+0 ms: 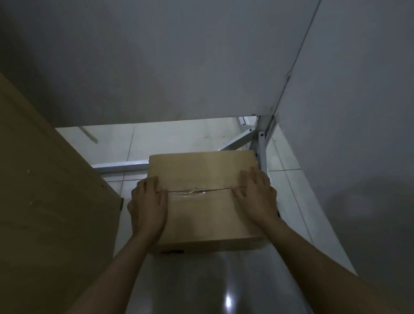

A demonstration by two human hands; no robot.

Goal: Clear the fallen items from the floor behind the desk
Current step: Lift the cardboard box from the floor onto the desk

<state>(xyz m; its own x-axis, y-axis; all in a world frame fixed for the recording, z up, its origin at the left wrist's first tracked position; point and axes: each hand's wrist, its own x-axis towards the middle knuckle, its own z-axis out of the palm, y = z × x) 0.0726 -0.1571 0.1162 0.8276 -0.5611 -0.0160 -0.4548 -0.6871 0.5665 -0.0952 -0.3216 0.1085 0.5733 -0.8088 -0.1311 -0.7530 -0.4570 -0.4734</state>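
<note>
left hand (149, 207) and right hand (255, 197) lie flat.

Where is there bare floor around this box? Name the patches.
Free: glossy floor in front of the box, and the tiles between it and the grey panel. Crowded: cardboard sheet on the left, metal frame at the far right.

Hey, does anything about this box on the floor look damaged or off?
On the cardboard box, the clear tape is crumpled and looks split along the top seam, between the left hand and right hand. A dark mark, maybe a tear, shows on its lower front edge.
</note>
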